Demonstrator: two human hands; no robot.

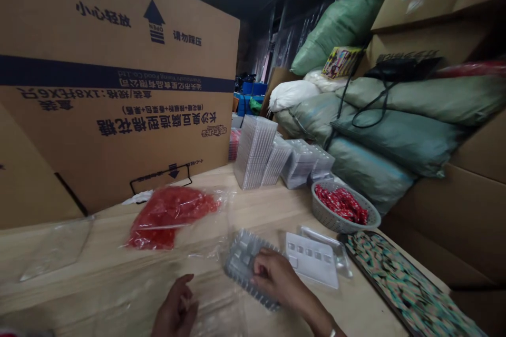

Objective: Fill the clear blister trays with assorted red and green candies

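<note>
1. The right hand [276, 276] grasps a clear tray [245, 263] by its near edge, fingers over the rim, pinning it flat on the table [253, 210], probably so it cannot slide.
2. The left hand [176, 310] rests loosely curled on a clear bag [213, 305] just left of the tray; whether it pinches the film, I cannot tell.
3. One white tray [312, 259] lies just right, within reach.
4. One bag of red pieces [169, 216] lies behind; one basket [343, 209] of red wrapped pieces sits farther right.
5. About four tray stacks [276, 160] stand well back, out of the way.
</note>
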